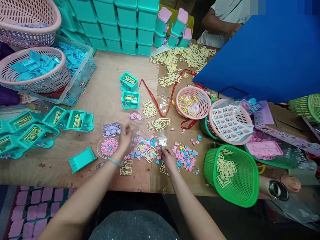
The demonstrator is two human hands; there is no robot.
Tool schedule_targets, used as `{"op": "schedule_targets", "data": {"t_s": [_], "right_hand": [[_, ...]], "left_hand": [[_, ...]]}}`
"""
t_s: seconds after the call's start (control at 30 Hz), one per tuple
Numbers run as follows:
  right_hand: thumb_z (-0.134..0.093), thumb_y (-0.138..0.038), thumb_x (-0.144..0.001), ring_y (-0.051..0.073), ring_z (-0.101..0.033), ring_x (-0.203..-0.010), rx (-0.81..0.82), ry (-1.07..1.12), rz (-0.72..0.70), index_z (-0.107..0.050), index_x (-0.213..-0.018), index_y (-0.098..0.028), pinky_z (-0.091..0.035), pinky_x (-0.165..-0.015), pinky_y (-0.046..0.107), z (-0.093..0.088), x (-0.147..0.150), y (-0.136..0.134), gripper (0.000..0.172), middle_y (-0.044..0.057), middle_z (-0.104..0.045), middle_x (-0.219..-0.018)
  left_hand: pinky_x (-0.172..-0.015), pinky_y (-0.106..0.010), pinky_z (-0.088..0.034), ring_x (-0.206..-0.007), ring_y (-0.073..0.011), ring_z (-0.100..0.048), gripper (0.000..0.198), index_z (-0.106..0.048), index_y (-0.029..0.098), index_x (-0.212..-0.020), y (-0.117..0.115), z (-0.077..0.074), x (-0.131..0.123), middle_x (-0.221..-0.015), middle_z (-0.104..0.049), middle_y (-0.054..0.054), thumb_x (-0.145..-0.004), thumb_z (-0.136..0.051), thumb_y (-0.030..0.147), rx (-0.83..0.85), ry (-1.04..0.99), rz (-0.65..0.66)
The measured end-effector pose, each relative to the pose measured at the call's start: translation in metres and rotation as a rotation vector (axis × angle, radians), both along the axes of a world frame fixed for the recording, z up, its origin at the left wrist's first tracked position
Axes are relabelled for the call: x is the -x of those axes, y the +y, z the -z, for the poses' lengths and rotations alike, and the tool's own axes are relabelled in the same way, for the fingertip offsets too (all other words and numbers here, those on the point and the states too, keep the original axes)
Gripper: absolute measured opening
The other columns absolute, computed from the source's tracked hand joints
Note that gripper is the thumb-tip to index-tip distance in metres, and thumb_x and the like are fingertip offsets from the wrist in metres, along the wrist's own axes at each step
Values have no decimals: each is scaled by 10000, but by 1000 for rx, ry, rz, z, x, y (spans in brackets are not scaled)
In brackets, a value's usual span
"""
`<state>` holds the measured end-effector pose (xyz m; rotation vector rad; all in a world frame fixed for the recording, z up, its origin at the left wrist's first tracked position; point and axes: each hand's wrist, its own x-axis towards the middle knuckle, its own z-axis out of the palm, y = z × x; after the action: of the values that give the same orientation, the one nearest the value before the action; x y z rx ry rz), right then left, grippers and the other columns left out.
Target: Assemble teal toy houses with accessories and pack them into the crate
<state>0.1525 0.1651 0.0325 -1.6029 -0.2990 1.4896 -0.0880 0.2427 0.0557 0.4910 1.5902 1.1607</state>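
My left hand (126,136), a bracelet on its wrist, is above the table beside a clear tray of purple pieces (111,129). Its fingers are blurred, so their grip is unclear. Close by are a round dish of small pink pieces (109,146) and a small clear tray of pink pieces (136,116). My right hand (168,157) has its fingertips pinched together between two loose heaps; whatever they hold is too small to make out. One heap mixes pink, blue and yellow bits (142,146); the other is mostly pink discs (185,156). A cream sprue frame (150,154) lies between my hands.
Teal boxes (127,30) are stacked at the back. Open teal boxes (77,120) with cream parts stand left, near baskets of blue pieces (35,66). A green basket (232,186) and pink baskets (193,101) stand right. Another person (220,20) sits across the table.
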Motion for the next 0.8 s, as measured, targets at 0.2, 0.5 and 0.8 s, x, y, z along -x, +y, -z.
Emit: {"op": "schedule_targets", "data": {"t_s": [0.2, 0.5, 0.8], "right_hand": [[-874, -503, -603, 124, -547, -640, -39, -158, -112, -703, -812, -186, -448, -599, 244, -3, -2, -4, 417, -32, -643, -699], [-770, -541, -703, 134, -506, -612, -101, -225, -291, -697, -845, -201, -426, -572, 257, -9, 21, -3, 376, -21, -624, -696], [-578, -349, -882, 233, -608, -937, -303, -675, -493, -713, -981, -236, -475, -878, 363, -12, 16, 21, 201, 65, -702, -992]], "left_hand": [[-1023, -427, -409, -1008, -270, -574, 84, -652, 210, -798, -75, -3, 4, -930, -620, -72, -785, -664, 128, 10, 457, 429], [-1008, -472, -406, -1045, -311, -552, 184, -532, 221, -679, -51, 9, 4, -908, -582, -101, -773, -588, 72, 48, 681, 636], [-637, -273, -445, -615, -159, -538, 62, -592, 221, -741, -65, 8, -15, -641, -563, 29, -701, -605, 174, 21, 344, 574]]}}
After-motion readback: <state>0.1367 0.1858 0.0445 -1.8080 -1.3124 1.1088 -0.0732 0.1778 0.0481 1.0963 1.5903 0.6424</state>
